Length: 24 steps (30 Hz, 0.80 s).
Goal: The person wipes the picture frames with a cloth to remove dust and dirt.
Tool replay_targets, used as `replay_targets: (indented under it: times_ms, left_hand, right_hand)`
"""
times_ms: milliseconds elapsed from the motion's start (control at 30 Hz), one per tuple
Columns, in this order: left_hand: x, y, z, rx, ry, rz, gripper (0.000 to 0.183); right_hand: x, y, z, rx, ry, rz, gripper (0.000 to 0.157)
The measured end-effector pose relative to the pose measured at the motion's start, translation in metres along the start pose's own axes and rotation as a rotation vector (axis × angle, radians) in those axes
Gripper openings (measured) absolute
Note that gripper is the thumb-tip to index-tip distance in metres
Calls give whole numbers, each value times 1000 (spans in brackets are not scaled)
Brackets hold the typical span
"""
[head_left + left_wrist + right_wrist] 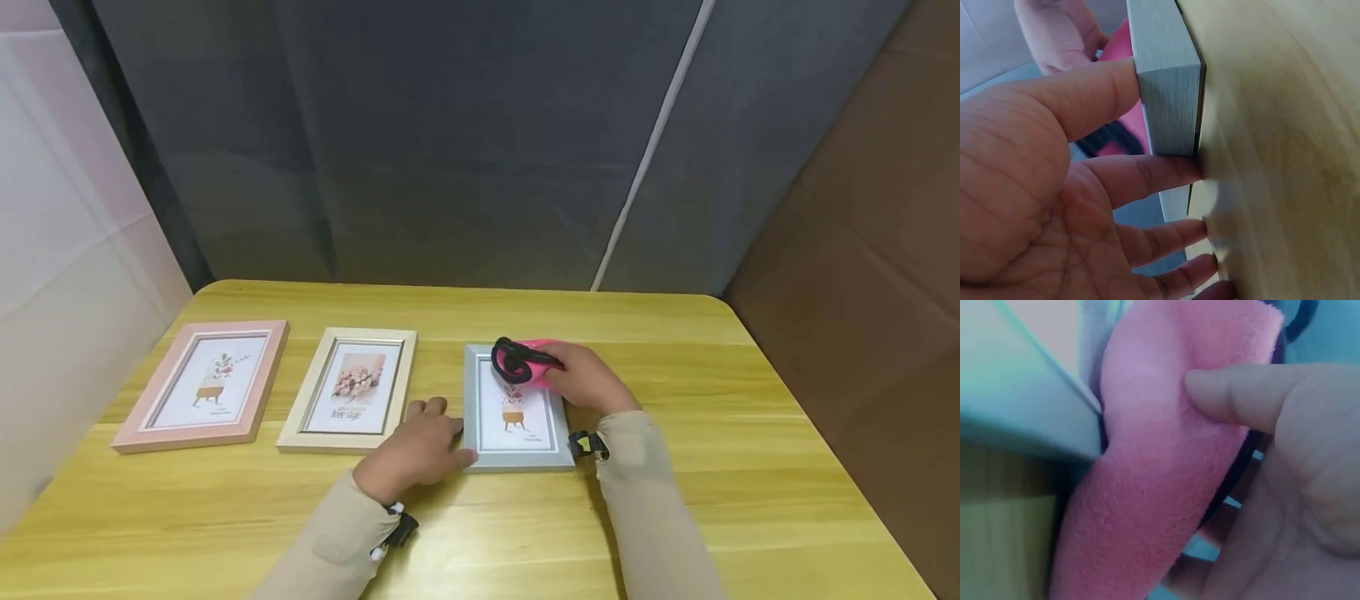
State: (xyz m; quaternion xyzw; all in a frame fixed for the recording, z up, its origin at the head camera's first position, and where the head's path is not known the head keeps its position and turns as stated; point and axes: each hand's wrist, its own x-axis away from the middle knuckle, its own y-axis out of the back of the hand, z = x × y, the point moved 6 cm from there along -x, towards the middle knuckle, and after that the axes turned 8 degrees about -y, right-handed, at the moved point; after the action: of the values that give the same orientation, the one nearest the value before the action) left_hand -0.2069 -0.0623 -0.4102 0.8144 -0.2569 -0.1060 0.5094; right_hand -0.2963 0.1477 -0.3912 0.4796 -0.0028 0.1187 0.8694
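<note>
My right hand (pixel 590 379) grips a pink fluffy cloth (pixel 537 365) with a black side, bunched over the upper part of a grey-blue picture frame (pixel 472 408). In the right wrist view the thumb presses into the cloth (pixel 1154 419), and the other fingers are partly hidden behind it. My left hand (pixel 420 446) is at the lower left of that frame. Seen from the left wrist, its thumb touches the frame's corner (pixel 1169 103), while the outstretched index finger rests against the side and the other fingers reach the table.
A cream picture frame (pixel 407 367) lies left of the grey-blue one, and a pink picture frame (pixel 180 440) lies farther left. All are on a yellow wood-grain table (pixel 675 500). A dark curtain (pixel 450 150) hangs behind, with a brown wall (pixel 885 208) at right.
</note>
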Motion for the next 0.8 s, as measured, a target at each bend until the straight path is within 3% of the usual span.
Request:
replay_targets:
  times_ms: [233, 333, 600, 800]
  left_hand:
    - [1, -2, -2, 2, 14, 15, 50]
    - [1, -3, -6, 16, 10, 26, 50]
    - [0, -8, -15, 19, 27, 63, 55]
    - [2, -7, -17, 21, 20, 52, 55]
  right_hand:
    - [8, 23, 10, -38, 38, -252, 39]
    - [6, 23, 13, -30, 50, -303, 37]
    - [-4, -7, 10, 128, 27, -112, 38]
    - [-4, -18, 18, 179, -6, -111, 39]
